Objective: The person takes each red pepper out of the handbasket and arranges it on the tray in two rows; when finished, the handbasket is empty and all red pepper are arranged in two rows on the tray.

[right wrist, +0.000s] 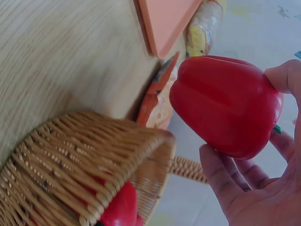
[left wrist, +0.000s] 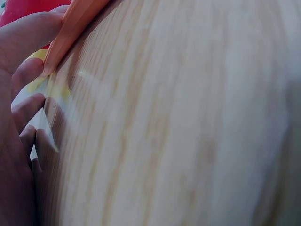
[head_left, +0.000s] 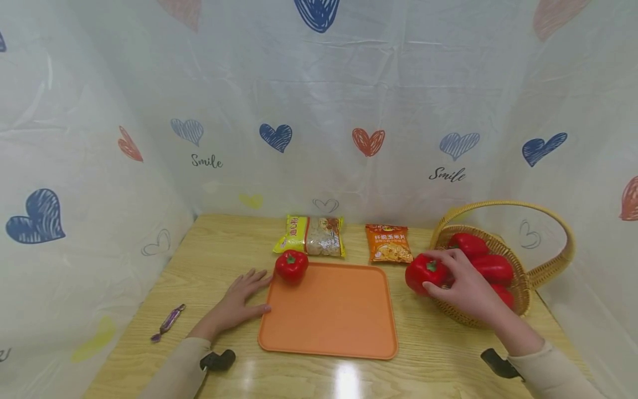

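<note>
My right hand [head_left: 466, 285] grips a red bell pepper [right wrist: 225, 106] between thumb and fingers, near its green stem, at the left rim of a wicker basket [head_left: 523, 291]. In the right wrist view the pepper hangs above the basket's rim. More red peppers [head_left: 490, 269] lie inside the basket. My left hand [head_left: 239, 305] rests with spread fingers at the left edge of an orange tray [head_left: 329, 316], its fingertips and thumb right at the rim. Another red bell pepper [head_left: 291, 267] sits on the tray's far left corner, stem facing up.
Behind the tray lies a yellow and clear food bag [head_left: 319, 237]. An orange snack packet [head_left: 389, 244] is to its right, left of the basket. A purple wrapped candy [head_left: 168, 322] lies at the table's left. The basket's tall handle [head_left: 503, 205] arches over its right side.
</note>
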A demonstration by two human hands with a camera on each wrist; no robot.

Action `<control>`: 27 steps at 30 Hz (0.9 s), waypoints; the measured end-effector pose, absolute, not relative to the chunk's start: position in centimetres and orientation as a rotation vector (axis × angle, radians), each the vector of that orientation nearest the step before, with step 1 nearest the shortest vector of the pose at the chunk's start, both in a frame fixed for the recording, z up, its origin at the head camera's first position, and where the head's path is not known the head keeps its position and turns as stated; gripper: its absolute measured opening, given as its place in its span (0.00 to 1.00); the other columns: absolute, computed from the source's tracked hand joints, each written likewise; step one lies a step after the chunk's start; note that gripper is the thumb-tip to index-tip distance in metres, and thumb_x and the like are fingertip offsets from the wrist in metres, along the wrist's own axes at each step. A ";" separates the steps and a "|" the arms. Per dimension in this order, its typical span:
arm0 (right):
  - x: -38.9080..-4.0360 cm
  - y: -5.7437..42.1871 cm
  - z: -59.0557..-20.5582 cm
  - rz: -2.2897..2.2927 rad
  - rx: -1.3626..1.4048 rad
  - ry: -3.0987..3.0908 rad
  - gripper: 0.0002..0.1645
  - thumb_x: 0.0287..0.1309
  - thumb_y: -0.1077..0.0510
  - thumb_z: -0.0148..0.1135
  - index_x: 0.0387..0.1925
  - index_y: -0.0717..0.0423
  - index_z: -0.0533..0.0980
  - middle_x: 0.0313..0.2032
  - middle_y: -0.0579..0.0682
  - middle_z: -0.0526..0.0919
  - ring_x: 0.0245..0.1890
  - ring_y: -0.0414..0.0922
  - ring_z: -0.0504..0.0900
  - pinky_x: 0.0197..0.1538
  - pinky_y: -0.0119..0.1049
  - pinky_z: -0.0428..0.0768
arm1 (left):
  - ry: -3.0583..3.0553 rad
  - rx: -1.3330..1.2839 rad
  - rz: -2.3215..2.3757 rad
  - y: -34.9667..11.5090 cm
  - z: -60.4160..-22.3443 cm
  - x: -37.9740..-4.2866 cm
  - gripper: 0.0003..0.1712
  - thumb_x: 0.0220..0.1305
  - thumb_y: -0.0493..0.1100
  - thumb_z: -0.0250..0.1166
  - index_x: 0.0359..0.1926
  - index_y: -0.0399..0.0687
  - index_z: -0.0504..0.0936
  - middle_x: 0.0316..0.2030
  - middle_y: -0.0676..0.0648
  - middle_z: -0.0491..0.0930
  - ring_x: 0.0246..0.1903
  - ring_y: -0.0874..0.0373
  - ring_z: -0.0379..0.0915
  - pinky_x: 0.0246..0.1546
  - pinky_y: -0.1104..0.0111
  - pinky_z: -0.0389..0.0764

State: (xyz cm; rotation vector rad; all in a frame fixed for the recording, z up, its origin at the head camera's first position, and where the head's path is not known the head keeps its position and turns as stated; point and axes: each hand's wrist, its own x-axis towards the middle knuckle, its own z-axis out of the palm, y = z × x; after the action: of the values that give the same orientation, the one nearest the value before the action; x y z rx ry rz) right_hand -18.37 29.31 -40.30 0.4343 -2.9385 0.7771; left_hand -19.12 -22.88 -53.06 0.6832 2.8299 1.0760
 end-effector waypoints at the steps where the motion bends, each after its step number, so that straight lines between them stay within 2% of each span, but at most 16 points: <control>1: -18.4 29.2 -40.5 0.775 0.440 -2.937 0.38 0.56 0.47 0.76 0.67 0.44 0.72 0.53 0.53 0.70 0.42 0.50 0.77 0.41 0.44 0.82 | 2.829 0.683 1.079 -22.9 -53.0 -19.1 0.44 0.63 0.59 0.70 0.74 0.47 0.69 0.75 0.39 0.61 0.77 0.34 0.43 0.74 0.38 0.38; 6: -18.5 28.2 -41.2 0.779 0.458 -2.934 0.38 0.54 0.48 0.78 0.66 0.44 0.73 0.52 0.52 0.71 0.40 0.48 0.77 0.39 0.41 0.82 | 2.828 0.681 1.084 -22.8 -53.0 -19.1 0.43 0.63 0.59 0.71 0.74 0.47 0.69 0.75 0.39 0.61 0.77 0.34 0.43 0.74 0.38 0.38; 12: -18.6 26.9 -41.7 0.806 0.480 -2.915 0.38 0.53 0.47 0.78 0.65 0.43 0.74 0.51 0.53 0.72 0.45 0.51 0.78 0.42 0.47 0.85 | 2.830 0.683 1.083 -22.8 -53.0 -19.1 0.43 0.63 0.59 0.70 0.74 0.48 0.69 0.75 0.39 0.61 0.77 0.34 0.43 0.74 0.38 0.38; 18: -18.9 25.9 -42.5 0.828 0.487 -2.898 0.38 0.51 0.51 0.79 0.64 0.44 0.75 0.51 0.53 0.72 0.45 0.50 0.78 0.39 0.40 0.84 | 2.832 0.691 1.086 -22.9 -53.1 -19.1 0.43 0.63 0.59 0.70 0.74 0.48 0.69 0.75 0.39 0.61 0.77 0.34 0.43 0.74 0.37 0.38; 23: -19.3 25.2 -43.2 0.845 0.501 -2.900 0.38 0.51 0.52 0.79 0.64 0.45 0.75 0.52 0.54 0.72 0.44 0.51 0.77 0.39 0.41 0.84 | 2.832 0.692 1.081 -22.9 -53.0 -19.1 0.43 0.63 0.59 0.70 0.74 0.48 0.69 0.75 0.39 0.61 0.77 0.34 0.43 0.74 0.37 0.38; 27: -19.5 24.6 -43.6 0.854 0.510 -2.908 0.37 0.51 0.51 0.78 0.64 0.46 0.75 0.52 0.55 0.72 0.46 0.53 0.77 0.42 0.46 0.86 | 2.834 0.692 1.076 -22.9 -53.0 -19.1 0.43 0.63 0.59 0.70 0.74 0.47 0.69 0.75 0.39 0.62 0.77 0.33 0.43 0.74 0.37 0.38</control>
State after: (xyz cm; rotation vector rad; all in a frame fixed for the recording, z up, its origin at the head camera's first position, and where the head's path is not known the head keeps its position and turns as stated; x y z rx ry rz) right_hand -19.47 24.63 -43.58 0.5098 -2.9083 0.8539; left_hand -19.07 -22.88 -53.02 0.6922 2.8344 1.0757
